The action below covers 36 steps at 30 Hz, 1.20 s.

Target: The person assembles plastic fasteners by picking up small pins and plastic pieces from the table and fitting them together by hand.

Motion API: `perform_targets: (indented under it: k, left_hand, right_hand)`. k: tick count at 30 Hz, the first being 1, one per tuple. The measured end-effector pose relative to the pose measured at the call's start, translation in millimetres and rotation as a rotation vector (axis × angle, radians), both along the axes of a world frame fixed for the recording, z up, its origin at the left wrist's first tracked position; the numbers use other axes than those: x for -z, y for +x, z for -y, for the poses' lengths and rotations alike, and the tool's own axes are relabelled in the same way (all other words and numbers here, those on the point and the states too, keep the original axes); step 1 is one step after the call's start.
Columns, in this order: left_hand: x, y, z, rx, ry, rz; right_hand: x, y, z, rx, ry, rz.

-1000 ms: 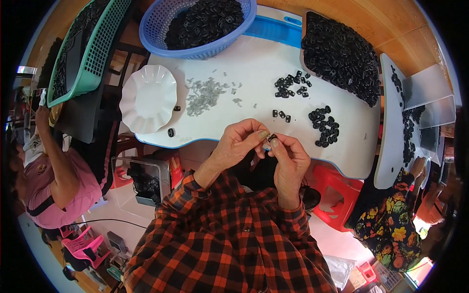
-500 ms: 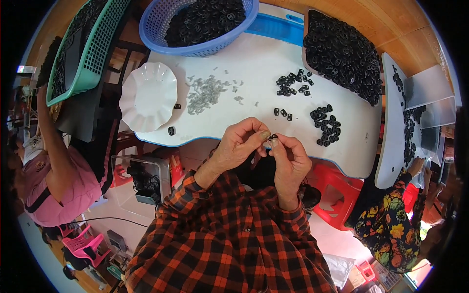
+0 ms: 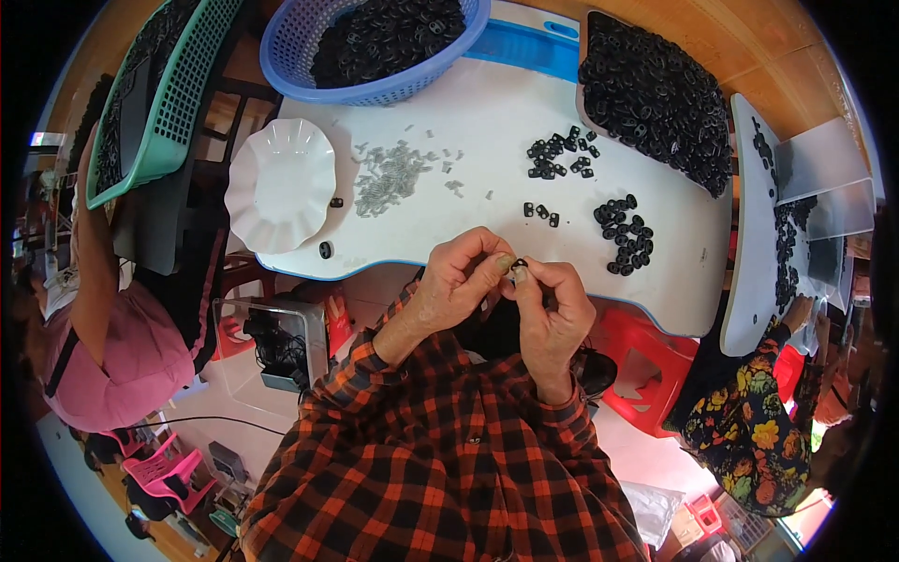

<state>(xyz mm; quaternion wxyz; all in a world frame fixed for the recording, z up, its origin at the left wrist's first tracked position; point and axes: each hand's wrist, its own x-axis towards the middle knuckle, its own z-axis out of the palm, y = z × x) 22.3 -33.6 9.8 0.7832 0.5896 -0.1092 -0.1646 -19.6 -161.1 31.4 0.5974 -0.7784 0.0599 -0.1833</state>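
Note:
Just off the table's near edge, my left hand [image 3: 461, 284] and my right hand [image 3: 548, 304] meet, fingertips pinched around a small black plastic part [image 3: 519, 265]. Both hands are closed on it, and the fingers cover most of it. Beyond them on the white table [image 3: 449, 239] lie a few black two-holed pieces [image 3: 542, 214]. A looser group of similar pieces [image 3: 559, 155] is farther back, and rounded black parts [image 3: 625, 234] form a cluster to the right. Many small clear plastic bits [image 3: 389, 178] are scattered to the left.
A white scalloped plate [image 3: 281, 187] sits at the table's left. Behind are a blue basket [image 3: 290, 61] of black parts and a heaped tray [image 3: 646, 103]. A green crate [image 3: 178, 122] stands far left. One person in pink [image 3: 122, 356] and another in a floral top [image 3: 749, 431] flank me.
My hands remain pinched together on the small black part, with only slight finger movement. The whole view has shifted a little.

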Motion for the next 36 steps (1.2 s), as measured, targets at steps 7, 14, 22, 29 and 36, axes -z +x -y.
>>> perform_targets:
  k: [7, 14, 22, 29, 36]
  left_hand:
    - [7, 0, 4, 0.006, -0.024, 0.041]
    - [1, -6, 12, -0.038, -0.051, -0.007]
    - [7, -9, 10, -0.057, 0.085, 0.125]
    - [7, -1, 4, 0.030, 0.141, 0.209]
    - [12, -1, 4, 0.076, 0.106, 0.214]
  right_hand:
    - [-8, -5, 2, -0.038, 0.347, -0.176]
    - [-7, -5, 0, 0.026, 0.222, -0.072]
    - [-11, -6, 2, 0.017, 0.146, -0.107]
    - [-14, -8, 11, -0.040, 0.053, -0.147]
    - [-9, -7, 9, -0.070, 0.126, -0.181]
